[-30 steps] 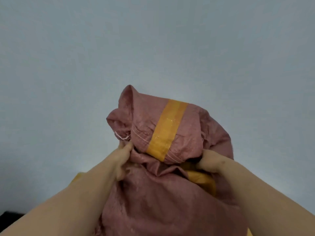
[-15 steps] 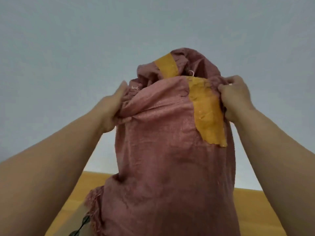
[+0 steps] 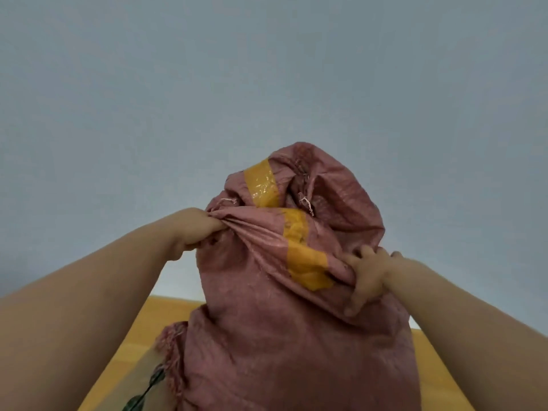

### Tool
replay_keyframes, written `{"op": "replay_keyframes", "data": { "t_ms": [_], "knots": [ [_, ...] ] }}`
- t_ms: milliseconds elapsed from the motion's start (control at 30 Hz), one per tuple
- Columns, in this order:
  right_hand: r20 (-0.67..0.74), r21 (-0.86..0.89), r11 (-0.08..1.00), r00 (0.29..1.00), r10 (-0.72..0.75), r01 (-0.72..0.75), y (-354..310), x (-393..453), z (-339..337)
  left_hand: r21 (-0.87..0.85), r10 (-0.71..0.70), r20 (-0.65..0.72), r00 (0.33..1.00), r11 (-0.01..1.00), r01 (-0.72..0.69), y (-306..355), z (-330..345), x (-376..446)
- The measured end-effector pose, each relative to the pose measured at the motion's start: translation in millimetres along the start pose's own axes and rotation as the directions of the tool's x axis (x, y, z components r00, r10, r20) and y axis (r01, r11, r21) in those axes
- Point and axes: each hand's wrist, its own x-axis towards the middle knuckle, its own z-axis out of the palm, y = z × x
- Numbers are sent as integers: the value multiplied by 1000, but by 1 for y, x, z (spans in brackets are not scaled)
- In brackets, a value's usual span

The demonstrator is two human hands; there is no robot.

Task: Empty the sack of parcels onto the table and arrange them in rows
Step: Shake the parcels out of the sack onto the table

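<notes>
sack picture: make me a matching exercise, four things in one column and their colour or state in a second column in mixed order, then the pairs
Things
1. sack
2. tape strip
3. left hand
4. table

Colour or state
A. yellowish wood, under the sack
B. faded pink woven cloth, held up
C. orange-yellow, stuck on the sack
D. fingers bunching the sack's left side

Pairs: 1-B, 2-C, 3-D, 4-A

The right hand also has a grip on the sack, lower down on the other side.

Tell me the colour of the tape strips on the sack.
Yellow-orange tape on the dusty-pink woven sack, seen clearly in the head view.
</notes>
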Motion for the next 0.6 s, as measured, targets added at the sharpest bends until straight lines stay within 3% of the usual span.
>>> {"op": "replay_keyframes", "data": {
  "t_ms": [33, 100, 167, 233, 267, 333, 400, 467, 533, 600],
  "knots": [
    [-32, -27, 999, 999, 15, -16, -2, 3, 13, -88, -29, 16, 999, 996, 31, -4, 4, 1],
    [-69, 122, 992, 997, -21, 29, -6, 1, 26, -183, -76, 37, 996, 980, 81, -12, 16, 1],
    [-154, 378, 914, 983, -95, 148, -6, 0, 21, -166, -45, 101, 994, 984, 61, -25, 24, 0],
    [-278, 518, 824, 956, -92, 230, -3, -4, 3, -104, 45, 208, 977, 994, -23, -41, 29, 4],
    [-358, 581, 766, 932, -63, 275, 0, -6, -8, -65, 69, 239, 969, 996, -55, -48, 33, 6],
    [-462, 754, 538, 886, 29, 376, 5, -18, -38, 98, 57, 201, 978, 992, -78, -62, 48, 8],
    [-530, 819, 349, 834, 153, 456, 4, -22, -64, 209, -36, 98, 995, 978, 14, -72, 64, 7],
    [-564, 824, 254, 775, 286, 506, -6, -20, -74, 193, -110, 46, 993, 976, 99, -79, 81, 7],
    [-517, 856, 144, 809, 279, 497, -17, -14, -70, 153, -186, 105, 977, 974, 169, -82, 92, 3],
    [-431, 902, 104, 877, 213, 419, -21, -12, -67, 219, -236, 149, 960, 955, 201, -80, 94, -6]
  ]
}}
